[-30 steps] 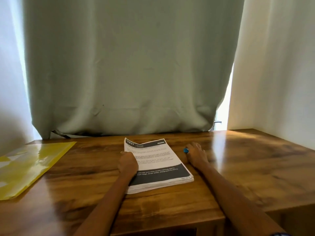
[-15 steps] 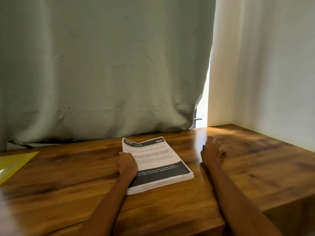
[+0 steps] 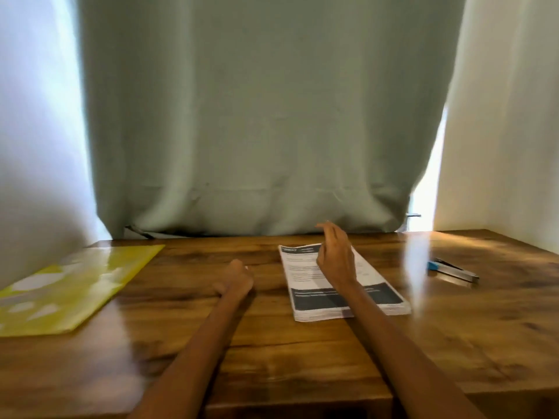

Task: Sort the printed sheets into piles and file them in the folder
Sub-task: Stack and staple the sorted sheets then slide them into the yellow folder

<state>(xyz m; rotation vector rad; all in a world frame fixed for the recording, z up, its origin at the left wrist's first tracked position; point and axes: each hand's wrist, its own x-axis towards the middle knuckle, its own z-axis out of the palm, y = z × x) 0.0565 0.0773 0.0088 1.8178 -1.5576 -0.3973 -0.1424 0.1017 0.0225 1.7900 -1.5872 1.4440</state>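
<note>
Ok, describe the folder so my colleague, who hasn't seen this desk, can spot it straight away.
Start at the wooden desk in front of the grey-green curtain. Go to its far left side, well left of the stack of printed sheets. The folder lies flat there: a glossy, bright yellow plastic sleeve, the only yellow thing on the desk.

Surface (image 3: 302,352) in front of me: warm brown wood w/ darker grain streaks and a glossy sheen. Folder (image 3: 75,285) on my left is bright yellow, see-through plastic w/ pale whitish patches of glare. Stack of printed sheets (image 3: 305,267): white paper, small black text, dark charcoal band across the top and a wider one near the bottom w/ white lettering. Stapler (image 3: 453,269) at right: silver-grey metal, blue end. Curtain (image 3: 266,116) behind: plain muted grey-green. Walls (image 3: 514,116) off-white.
</note>
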